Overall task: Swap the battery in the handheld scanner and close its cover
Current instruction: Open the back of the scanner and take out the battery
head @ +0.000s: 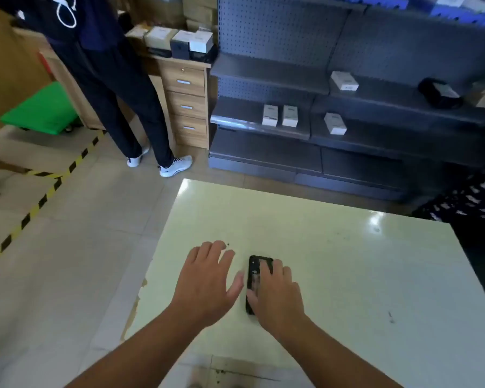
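the black handheld scanner (256, 275) lies flat on the pale table (333, 247), near its front-left part, long axis pointing away from the person. the right hand (277, 298) lies over the scanner's right side, fingers spread on it — pressing or gripping, i cannot tell. just left of the scanner, the left hand (207, 281) hovers flat and empty, fingers loose.

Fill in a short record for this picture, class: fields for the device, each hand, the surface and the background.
device: black handheld scanner, lying flat on the table
right hand: laid on the scanner, fingers spread over it
left hand: open, beside the scanner, holding nothing
surface: pale table
background: grey shelves with small white boxes; a standing person at a wooden drawer unit
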